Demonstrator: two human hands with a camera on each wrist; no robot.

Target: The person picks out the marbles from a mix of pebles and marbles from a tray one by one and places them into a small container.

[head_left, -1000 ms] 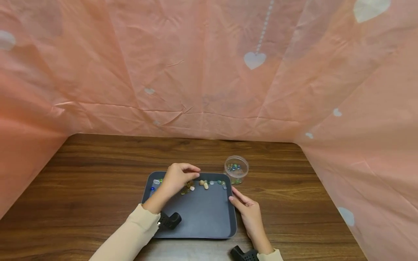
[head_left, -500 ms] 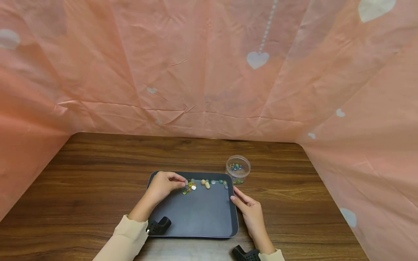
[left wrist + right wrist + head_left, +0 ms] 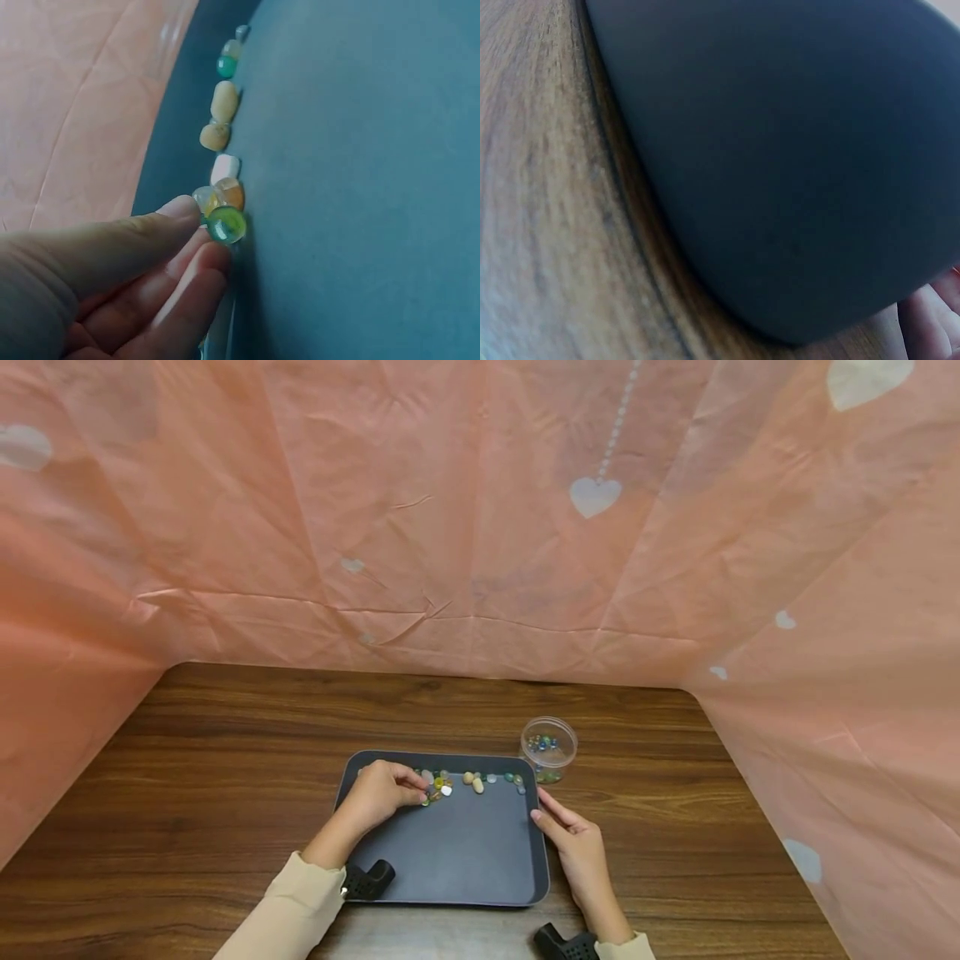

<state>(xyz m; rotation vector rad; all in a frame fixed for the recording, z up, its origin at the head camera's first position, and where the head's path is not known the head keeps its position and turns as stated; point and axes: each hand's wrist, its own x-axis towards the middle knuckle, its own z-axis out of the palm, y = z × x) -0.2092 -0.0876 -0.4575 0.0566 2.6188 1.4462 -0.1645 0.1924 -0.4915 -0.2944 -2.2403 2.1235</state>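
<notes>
A dark grey rectangular tray (image 3: 472, 852) lies on the table. My left hand (image 3: 378, 793) reaches over its left side into a cluster of glass pebbles at the far wall. In the left wrist view, a green glass pebble (image 3: 227, 225) sits right at the tips of my thumb and curled fingers; I cannot tell if they grip it. A white pebble (image 3: 225, 169) and amber pieces lie just beyond. My right hand (image 3: 576, 843) holds the tray's right edge, thumb on the rim, fingers against the outside. In the right wrist view, the tray's outer wall hides most of that hand.
Tan stones (image 3: 477, 786) and green and clear pebbles (image 3: 510, 777) line the tray's far wall. A clear round jar (image 3: 550, 763) with small glass pieces stands behind its right corner. Pink curtain (image 3: 465, 543) hangs behind the wooden table (image 3: 247, 735).
My left hand has come down from the tray's far rim, moved left, then edged back right to the pebble cluster. My right hand stays on the tray's edge.
</notes>
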